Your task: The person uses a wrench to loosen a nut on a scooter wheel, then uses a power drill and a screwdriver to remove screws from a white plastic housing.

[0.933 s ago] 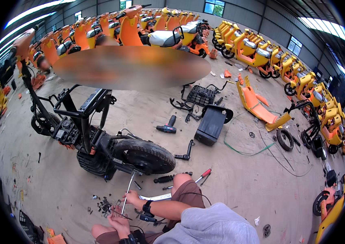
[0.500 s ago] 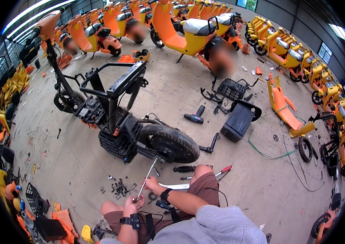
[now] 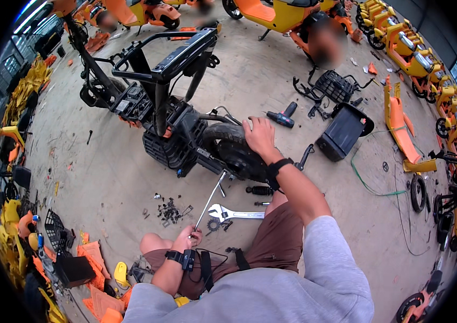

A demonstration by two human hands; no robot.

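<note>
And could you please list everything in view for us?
Stripped scooter: one, black, left of centre
Rear wheel: one, black, on stripped scooter
Long tool: one, silver, slanting toward rear wheel
Adjustable wrench: one, silver, lower centre
Toothed ring: one, dark, lower centre
Small parts: many, dark, lower centre
Drill: one, dark, right of centre
Box: one, black, right of drill
Tubular rack: one, black, beyond box
Loose tyre: one, black, right
Scooters: many, yellow and orange, back and right
Panels: many, orange and yellow, left and right
Left hand: one, bare, holding long tool
Right hand: one, bare, on rear wheel
</note>
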